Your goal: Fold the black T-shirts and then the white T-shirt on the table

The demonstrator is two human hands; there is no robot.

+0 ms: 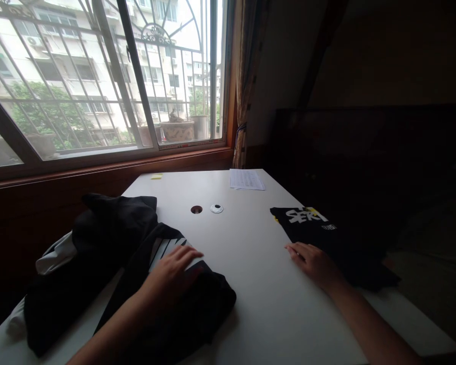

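A rumpled black garment (205, 309) with a white striped patch lies on the near left of the white table (247, 284). My left hand (177, 266) rests over it beside the patch, fingers stretched out. More dark cloth (110, 228) is heaped farther left, with pale cloth (57, 253) showing at its edge. At the right, a dark garment (311, 225) with white lettering and yellow marks lies flat along the table edge. My right hand (307, 258) is at its near side, fingers slightly bent and apart, with nothing visible in them.
Printed papers (247, 179) and a yellow note (156, 176) lie at the table's far edge. Mid-table are a round hole (196, 209) and a white round cover (216, 208). Behind stand a barred window (144, 91) and a curtain (243, 91).
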